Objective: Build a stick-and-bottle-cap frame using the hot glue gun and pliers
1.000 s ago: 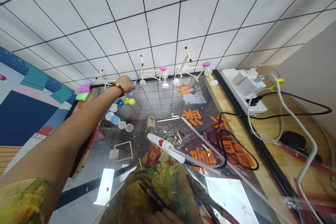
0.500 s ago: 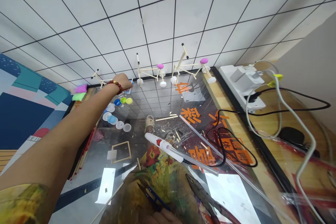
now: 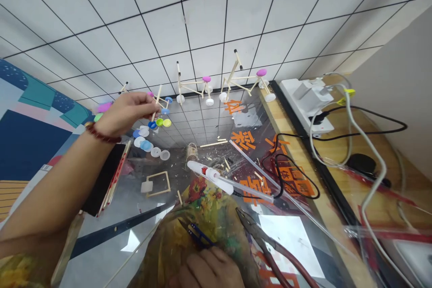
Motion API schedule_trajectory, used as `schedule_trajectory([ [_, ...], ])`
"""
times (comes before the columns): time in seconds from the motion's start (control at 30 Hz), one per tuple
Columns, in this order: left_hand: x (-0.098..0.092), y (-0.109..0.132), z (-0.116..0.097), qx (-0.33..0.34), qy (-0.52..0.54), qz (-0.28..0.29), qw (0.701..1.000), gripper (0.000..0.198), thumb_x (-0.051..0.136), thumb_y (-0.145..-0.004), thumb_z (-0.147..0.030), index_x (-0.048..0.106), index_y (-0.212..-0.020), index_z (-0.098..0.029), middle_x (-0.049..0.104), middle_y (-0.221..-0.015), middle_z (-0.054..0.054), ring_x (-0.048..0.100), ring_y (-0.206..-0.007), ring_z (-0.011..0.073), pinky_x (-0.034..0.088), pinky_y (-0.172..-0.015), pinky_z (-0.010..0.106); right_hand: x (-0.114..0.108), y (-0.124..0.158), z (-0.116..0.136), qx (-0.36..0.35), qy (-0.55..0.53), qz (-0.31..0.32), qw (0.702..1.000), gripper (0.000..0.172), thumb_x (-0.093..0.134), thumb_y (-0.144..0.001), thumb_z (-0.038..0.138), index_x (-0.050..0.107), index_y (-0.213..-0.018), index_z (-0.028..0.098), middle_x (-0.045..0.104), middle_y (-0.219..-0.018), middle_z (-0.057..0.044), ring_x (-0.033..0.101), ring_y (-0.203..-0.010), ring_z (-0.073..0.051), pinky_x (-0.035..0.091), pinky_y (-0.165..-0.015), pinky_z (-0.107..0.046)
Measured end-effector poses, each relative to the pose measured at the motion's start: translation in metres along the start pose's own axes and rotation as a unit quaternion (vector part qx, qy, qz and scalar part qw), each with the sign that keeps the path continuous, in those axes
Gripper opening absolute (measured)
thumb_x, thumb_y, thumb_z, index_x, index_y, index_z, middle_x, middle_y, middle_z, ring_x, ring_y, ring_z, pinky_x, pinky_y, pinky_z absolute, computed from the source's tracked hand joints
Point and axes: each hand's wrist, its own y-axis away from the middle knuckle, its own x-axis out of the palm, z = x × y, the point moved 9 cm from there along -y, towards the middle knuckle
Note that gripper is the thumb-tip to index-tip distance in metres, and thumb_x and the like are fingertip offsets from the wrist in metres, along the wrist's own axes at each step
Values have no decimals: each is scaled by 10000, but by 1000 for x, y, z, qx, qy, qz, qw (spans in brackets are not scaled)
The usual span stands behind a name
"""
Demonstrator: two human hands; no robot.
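My left hand (image 3: 135,110) pinches a short light wooden stick (image 3: 156,102), held upright above the table's left side. Just behind it stands a small stick model with blue wheels (image 3: 165,111). Two larger stick models with white wheels and pink seats, a middle one (image 3: 192,84) and a right one (image 3: 239,82), stand by the wall. At the bottom, my right hand (image 3: 209,270) lies low with its fingers curled near dark snips (image 3: 195,232); anything inside it is hidden. A white glue gun (image 3: 211,177) lies beyond, with pliers (image 3: 259,234) to the right.
Bottle caps (image 3: 146,145) and a small square stick frame (image 3: 168,181) lie at the left. Clear tubes (image 3: 249,166) cross the table's right part. A white power strip (image 3: 303,103) with black and white cables sits along the right edge.
My left hand has come back from the wall toward me and leftward, lifting the stick. More of my right hand shows at the bottom. The view has shifted slightly.
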Motion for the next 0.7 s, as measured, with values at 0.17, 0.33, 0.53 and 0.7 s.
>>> schedule_trajectory([
  [0.17, 17, 130, 18, -8, 287, 77, 955, 150, 689, -821, -272, 648, -909, -158, 717, -924, 96, 618, -598, 129, 512, -542, 258, -17, -10, -23, 92, 19, 77, 993, 118, 602, -890, 322, 620, -930, 212, 673, -912, -66, 606, -775, -206, 463, -702, -340],
  [0.33, 95, 209, 65, -121, 465, 144, 865, 347, 683, -836, -230, 624, -1168, -146, 651, -794, 53, 512, -540, 59, 379, -494, 169, -13, 23, -56, 203, 146, 179, 952, 373, 713, -806, 388, 587, -1080, 170, 619, -1061, -130, 572, -945, -315, 473, -782, -439],
  [0.53, 159, 243, 93, -220, 530, 188, 797, 335, 675, -851, -351, 652, -1104, -132, 431, -580, -50, 248, -434, 7, 126, -411, 142, -14, 55, -54, 206, 195, 196, 939, 250, 583, -915, 354, 588, -1091, 176, 621, -964, -98, 568, -881, -282, 454, -760, -409],
  [0.7, 156, 232, 92, -186, 573, 184, 777, 222, 719, -812, -317, 640, -897, -128, 425, -600, -45, 288, -458, 17, 177, -420, 151, -2, 40, -38, 183, 204, 191, 943, 410, 629, -883, 393, 548, -1211, 161, 615, -1073, -125, 561, -940, -290, 452, -797, -410],
])
